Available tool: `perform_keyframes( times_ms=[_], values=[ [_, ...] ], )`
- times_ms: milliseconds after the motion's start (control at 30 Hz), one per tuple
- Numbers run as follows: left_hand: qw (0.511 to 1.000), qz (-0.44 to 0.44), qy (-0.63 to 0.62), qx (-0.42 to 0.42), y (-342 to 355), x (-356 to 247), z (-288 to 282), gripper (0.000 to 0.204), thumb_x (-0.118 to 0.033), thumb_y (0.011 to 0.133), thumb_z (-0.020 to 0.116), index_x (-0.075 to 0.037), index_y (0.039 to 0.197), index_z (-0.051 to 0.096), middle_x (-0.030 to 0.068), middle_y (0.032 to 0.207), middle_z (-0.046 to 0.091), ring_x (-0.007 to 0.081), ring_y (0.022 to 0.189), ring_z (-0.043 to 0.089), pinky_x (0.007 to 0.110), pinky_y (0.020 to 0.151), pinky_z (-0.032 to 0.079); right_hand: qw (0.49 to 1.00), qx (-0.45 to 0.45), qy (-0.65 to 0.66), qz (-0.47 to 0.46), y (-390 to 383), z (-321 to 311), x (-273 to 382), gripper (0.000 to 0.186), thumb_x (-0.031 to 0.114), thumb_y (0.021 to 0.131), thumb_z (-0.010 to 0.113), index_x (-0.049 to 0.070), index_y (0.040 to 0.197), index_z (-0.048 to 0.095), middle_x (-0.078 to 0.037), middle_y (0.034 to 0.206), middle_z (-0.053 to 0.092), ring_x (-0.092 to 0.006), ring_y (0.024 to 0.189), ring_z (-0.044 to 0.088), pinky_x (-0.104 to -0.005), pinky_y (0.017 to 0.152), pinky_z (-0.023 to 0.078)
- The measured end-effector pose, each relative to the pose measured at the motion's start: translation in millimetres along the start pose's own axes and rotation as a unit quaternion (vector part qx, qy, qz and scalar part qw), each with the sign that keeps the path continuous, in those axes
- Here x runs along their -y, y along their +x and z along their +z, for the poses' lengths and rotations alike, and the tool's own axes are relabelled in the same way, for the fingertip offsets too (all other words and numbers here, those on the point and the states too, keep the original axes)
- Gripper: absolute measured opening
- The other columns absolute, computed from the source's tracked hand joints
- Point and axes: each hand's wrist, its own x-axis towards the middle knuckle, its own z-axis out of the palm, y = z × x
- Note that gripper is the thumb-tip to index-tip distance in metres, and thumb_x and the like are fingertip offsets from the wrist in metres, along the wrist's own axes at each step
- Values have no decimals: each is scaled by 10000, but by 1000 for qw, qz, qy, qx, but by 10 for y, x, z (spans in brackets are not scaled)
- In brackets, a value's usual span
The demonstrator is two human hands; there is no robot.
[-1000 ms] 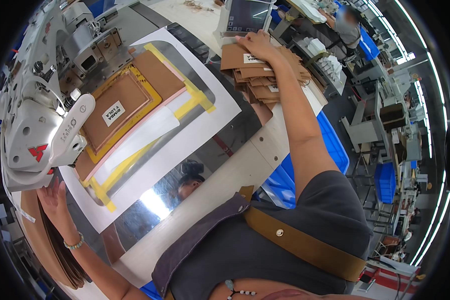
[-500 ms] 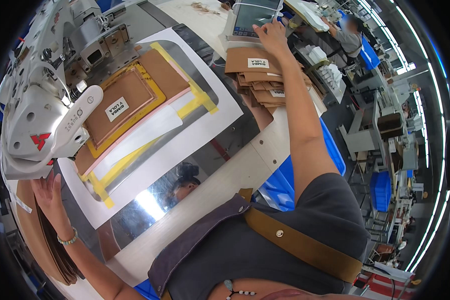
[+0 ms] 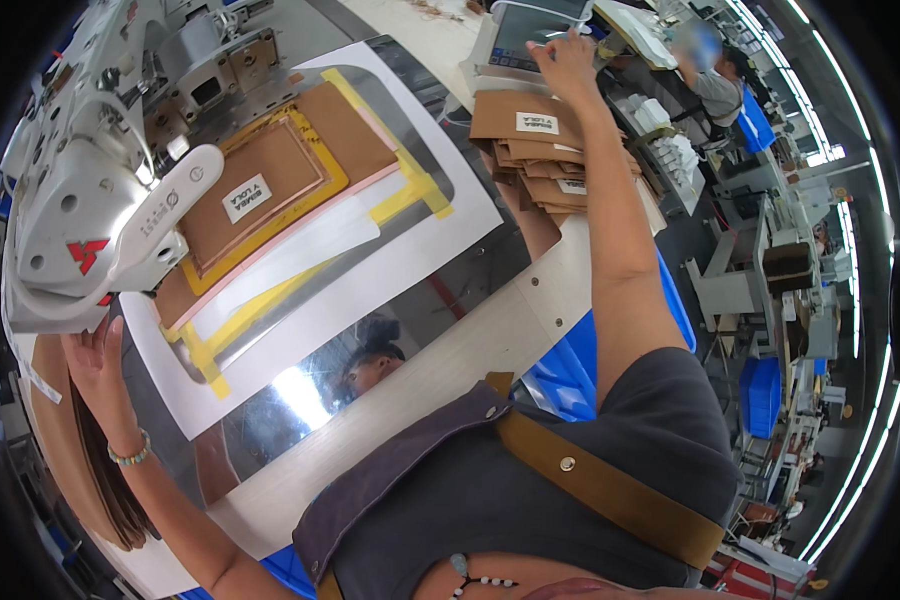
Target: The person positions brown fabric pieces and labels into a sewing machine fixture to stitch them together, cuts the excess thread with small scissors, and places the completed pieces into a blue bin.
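Observation:
My right hand (image 3: 567, 72) reaches to the control screen (image 3: 523, 36) at the far edge, holding nothing. Its index finger is stretched out at the lower right of the screen and seems to touch it. At the left, my left hand (image 3: 96, 368) is raised with fingers extended and thumb apart, its fingertips partly hidden under the white sewing machine head (image 3: 100, 235). Beneath the machine lies a brown panel (image 3: 300, 185) with a white label (image 3: 247, 199), inside a yellow frame (image 3: 332, 178) on a taped clear template (image 3: 438, 165).
A stack of labelled brown pieces (image 3: 530, 150) stands below the screen, beside my right forearm. More brown sheets (image 3: 80, 470) hang at the left edge. Blue bins (image 3: 565, 375) sit below the table's near edge (image 3: 440, 365). Another person (image 3: 715, 90) sits at the far right.
The whole view has shifted slightly, with the machine and table a little further right and up. My right hand stays at the screen, and my left stays by the machine head.

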Motion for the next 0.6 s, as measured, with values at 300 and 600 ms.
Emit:
perform_keyframes(
  times_ms=[300, 600],
  values=[
    [997, 56, -51, 15, 122, -210, 300, 528, -85, 886, 844, 31, 1298, 535, 123, 1254, 659, 185, 1174, 636, 346, 1065, 501, 984, 3, -144, -102, 420, 56, -695, 604, 652, 994, 545, 92, 965, 772, -326, 1252, 665, -494, 1316, 548, -553, 1137, 384],
    [998, 58, -19, 13, 69, -254, 244, 563, -154, 879, 864, 19, 1314, 551, 126, 1252, 674, 204, 1171, 651, 353, 1065, 505, 996, 21, -68, -52, 323, 255, -559, 630, 673, 982, 538, 101, 1158, 735, -397, 1547, 409, -503, 1518, 302, -549, 1240, 203]
  ],
)
